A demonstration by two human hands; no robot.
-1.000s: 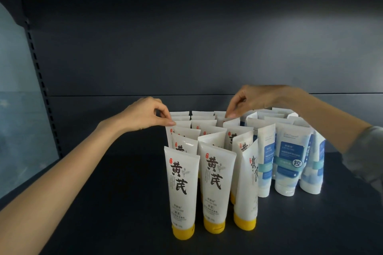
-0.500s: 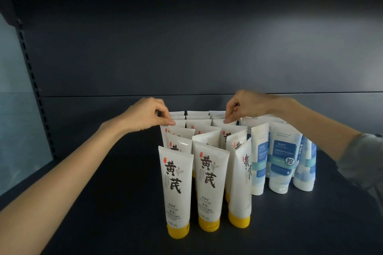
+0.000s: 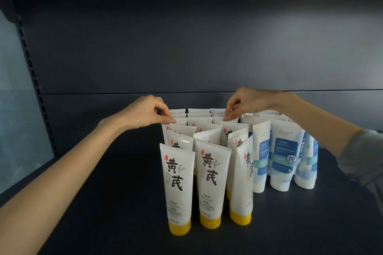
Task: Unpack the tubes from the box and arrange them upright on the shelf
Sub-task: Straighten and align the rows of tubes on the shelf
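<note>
Several white tubes with yellow caps (image 3: 211, 182) stand upright, cap down, in three rows on the dark shelf (image 3: 103, 203). To their right stand several white-and-blue tubes (image 3: 284, 157), also cap down. My left hand (image 3: 145, 114) pinches the top edge of a tube in the left row, well back. At the right row, my right hand (image 3: 246, 102) pinches the crimped top of a tube near the back. The lower parts of the rear tubes are hidden by those in front. No box is in view.
The shelf's dark back wall (image 3: 186, 47) rises just behind the tubes. A slotted upright (image 3: 35, 80) and a pale side panel (image 3: 14, 109) stand at the left. Bare shelf surface lies left of and in front of the tubes.
Both hands keep their pinches on the tube tops with little motion. The view has shifted slightly, so the tubes sit a little more to the left than a second ago.
</note>
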